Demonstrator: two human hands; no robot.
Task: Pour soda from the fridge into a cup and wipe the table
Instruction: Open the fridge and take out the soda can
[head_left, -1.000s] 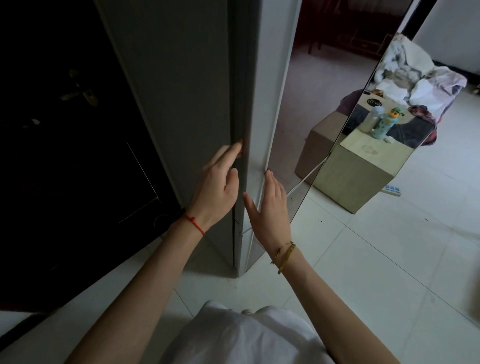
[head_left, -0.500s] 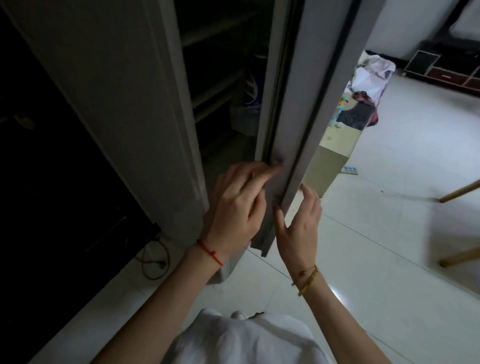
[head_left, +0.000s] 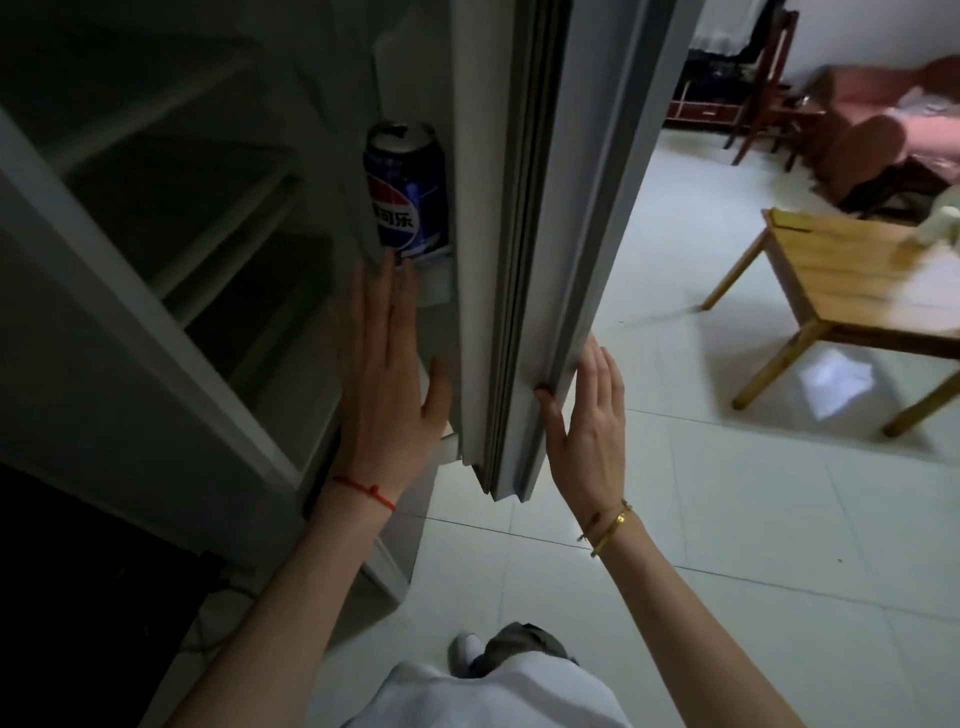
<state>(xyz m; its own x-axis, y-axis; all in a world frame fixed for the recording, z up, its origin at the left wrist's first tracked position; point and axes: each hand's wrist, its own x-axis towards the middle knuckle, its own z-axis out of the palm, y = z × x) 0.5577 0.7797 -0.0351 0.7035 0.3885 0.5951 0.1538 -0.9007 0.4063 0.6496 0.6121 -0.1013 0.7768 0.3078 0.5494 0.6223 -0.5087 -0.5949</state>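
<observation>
Change: half a second ago the fridge door (head_left: 540, 249) stood only a crack open, with the left hand curled on its edge; now it is swung wider and the dim interior shows.
Left hand (head_left: 387, 384): flat and wide, fingers straight, holding nothing; it has left the door edge and reaches inward, fingertips (head_left: 387, 270) just below the soda can (head_left: 408, 189).
Right hand (head_left: 587, 415): open, palm against the outer face of the door near its lower corner, thumb hooked on the edge; it grips nothing else.
Meaning for the task: the fetching step looks nearly reached; the soda is exposed and, by my judgement, the next move is a grasp around the can body.
Soda can, place: at about 11 o'clock from the left hand, upright in a door-side rack, close against the door's inner wall.
Soda can, look: dark blue with a red, white and blue roundel and Chinese characters; silver top, whose opening state I cannot tell.
Worktop (head_left: 852, 275): wooden, at 3 o'clock, well apart from the fridge; a pale object on its far edge is too blurred to name.
Shelves (head_left: 208, 244): at 9 o'clock, apparently bare, very dark.
</observation>
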